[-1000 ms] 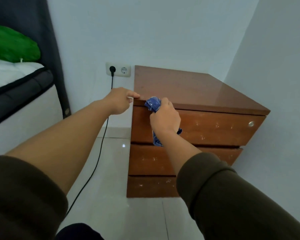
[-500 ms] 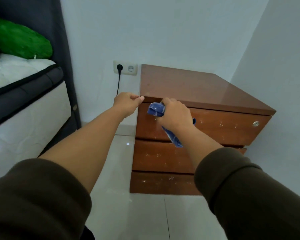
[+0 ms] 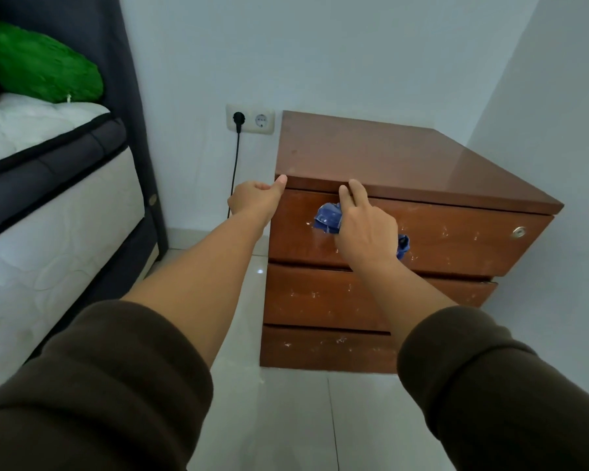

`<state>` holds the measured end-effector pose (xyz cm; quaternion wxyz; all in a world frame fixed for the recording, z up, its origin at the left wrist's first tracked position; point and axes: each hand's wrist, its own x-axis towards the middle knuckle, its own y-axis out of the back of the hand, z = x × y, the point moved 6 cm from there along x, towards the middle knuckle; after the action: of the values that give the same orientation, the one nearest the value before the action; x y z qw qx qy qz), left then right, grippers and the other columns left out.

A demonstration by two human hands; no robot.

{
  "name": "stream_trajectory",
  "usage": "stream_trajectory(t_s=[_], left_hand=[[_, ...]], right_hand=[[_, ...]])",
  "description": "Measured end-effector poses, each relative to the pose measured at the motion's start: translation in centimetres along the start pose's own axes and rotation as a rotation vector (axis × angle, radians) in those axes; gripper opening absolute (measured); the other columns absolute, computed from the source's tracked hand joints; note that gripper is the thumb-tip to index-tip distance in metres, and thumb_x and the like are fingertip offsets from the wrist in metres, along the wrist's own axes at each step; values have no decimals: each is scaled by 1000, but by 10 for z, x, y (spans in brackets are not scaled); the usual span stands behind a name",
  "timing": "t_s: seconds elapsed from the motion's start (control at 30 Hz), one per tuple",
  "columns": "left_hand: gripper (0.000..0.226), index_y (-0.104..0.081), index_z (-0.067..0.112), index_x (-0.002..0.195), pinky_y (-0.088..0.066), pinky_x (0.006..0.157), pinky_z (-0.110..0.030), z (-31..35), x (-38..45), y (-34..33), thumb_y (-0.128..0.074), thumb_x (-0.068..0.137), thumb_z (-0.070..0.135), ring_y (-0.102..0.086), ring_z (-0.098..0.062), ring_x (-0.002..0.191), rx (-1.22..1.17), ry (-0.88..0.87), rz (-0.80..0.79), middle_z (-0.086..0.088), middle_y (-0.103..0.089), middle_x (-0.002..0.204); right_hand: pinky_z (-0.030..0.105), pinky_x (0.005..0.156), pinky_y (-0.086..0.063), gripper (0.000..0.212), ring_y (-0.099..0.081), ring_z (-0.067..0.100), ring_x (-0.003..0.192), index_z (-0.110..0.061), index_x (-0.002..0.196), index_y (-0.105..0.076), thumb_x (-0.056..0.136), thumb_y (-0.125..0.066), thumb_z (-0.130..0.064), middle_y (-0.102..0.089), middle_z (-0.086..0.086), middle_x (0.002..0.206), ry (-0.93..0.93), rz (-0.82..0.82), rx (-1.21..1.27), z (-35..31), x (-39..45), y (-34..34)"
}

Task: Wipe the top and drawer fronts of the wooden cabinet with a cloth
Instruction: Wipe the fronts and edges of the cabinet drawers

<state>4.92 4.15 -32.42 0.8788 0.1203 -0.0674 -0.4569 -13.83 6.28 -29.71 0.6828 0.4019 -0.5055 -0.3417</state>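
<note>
Head view: a reddish-brown wooden cabinet with three drawer fronts (image 3: 371,164) stands on the pale tiled floor (image 3: 286,419) in a corner of white walls.
Right hand: the right hand (image 3: 366,232) presses a crumpled blue cloth (image 3: 329,217) against the top drawer front (image 3: 456,239), left of its middle; its first two fingers (image 3: 357,193) stretch up to the lip of the cabinet top, the others fold over the cloth.
Cloth: one bunch shows left of the palm, a small tail at the right of the wrist.
Left hand: the left hand (image 3: 254,200) is curled at the cabinet's front left corner, thumb on the top edge, holding nothing else.
Drawer fronts: whitish specks dot all three; a round silver lock (image 3: 519,231) sits at the far right of the top one.
Surroundings: a black plug (image 3: 238,117) sits in a white double wall socket (image 3: 250,119); a quilted white mattress (image 3: 48,205) and a green cushion (image 3: 38,68) lie at the left.
</note>
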Motion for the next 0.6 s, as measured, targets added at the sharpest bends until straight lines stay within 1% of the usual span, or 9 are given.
stream_trajectory(t_s=[0.03, 0.1, 0.17, 0.23, 0.27, 0.37, 0.43, 0.5, 0.6], left_hand=[[43, -62, 18, 98, -52, 92, -38, 0, 0, -2, -57, 82, 58, -58, -22, 106, -2, -12, 16, -3, -65, 106], [44, -60, 18, 97, -51, 85, -31, 0, -2, -5, -53, 84, 59, -58, -18, 98, -9, -35, 46, -1, -64, 101], [44, -56, 18, 94, -47, 77, -29, -1, -3, -9, -49, 86, 60, -57, -16, 89, -13, -57, 76, 0, -61, 95], [41, -52, 18, 89, -46, 75, -29, -2, -3, -13, -47, 88, 59, -55, -16, 85, -17, -74, 94, 2, -58, 88], [40, -50, 18, 87, -45, 73, -28, -1, -3, -14, -46, 89, 58, -54, -15, 83, -17, -79, 94, 3, -56, 86], [39, -48, 17, 87, -42, 71, -27, 1, -3, -14, -43, 92, 56, -52, -14, 80, 15, -97, 92, 4, -52, 81], [38, -47, 17, 87, -41, 69, -27, 3, -4, -14, -41, 93, 54, -50, -15, 79, 36, -96, 96, 5, -49, 77], [38, -46, 17, 87, -40, 68, -27, 4, -6, -14, -40, 94, 54, -50, -15, 79, 28, -70, 104, 4, -49, 78], [38, -48, 17, 91, -39, 70, -27, 4, -13, -17, -43, 92, 54, -50, -15, 83, -22, -25, 155, 1, -55, 93]], right_hand=[[22, 40, -22, 65, -33, 11, 46, -15, 152, -14, 96, -46, -14, -9, 1, 160, 3, -2, -11, 1, 1, -2], [22, 40, -20, 64, -30, 10, 45, -15, 153, -13, 97, -44, -14, -10, 1, 161, 5, 11, -18, 1, 4, -4], [21, 42, -24, 62, -36, 10, 47, -15, 153, -14, 98, -43, -16, -16, 0, 160, 7, 34, -10, 2, 7, -3], [23, 46, -30, 61, -43, 13, 55, -16, 153, -15, 98, -43, -17, -20, 0, 159, 6, 50, 5, 2, 9, -1], [23, 47, -31, 62, -45, 14, 58, -17, 153, -15, 98, -43, -16, -20, -1, 159, 4, 53, 11, 2, 9, -1], [21, 44, -26, 62, -46, 15, 60, -17, 153, -17, 97, -43, -15, -20, -1, 159, -3, 57, 17, 1, 10, -2], [24, 49, -32, 62, -55, 17, 67, -16, 152, -18, 97, -45, -16, -21, 0, 158, 3, 68, 12, 2, 10, -2], [27, 55, -35, 62, -61, 20, 83, -14, 151, -21, 96, -49, -19, -31, 3, 153, 11, 101, 21, 3, 11, 0], [28, 55, -33, 61, -61, 23, 86, -14, 147, -30, 93, -56, -22, -46, 4, 135, 10, 145, 39, 5, 14, 6]])
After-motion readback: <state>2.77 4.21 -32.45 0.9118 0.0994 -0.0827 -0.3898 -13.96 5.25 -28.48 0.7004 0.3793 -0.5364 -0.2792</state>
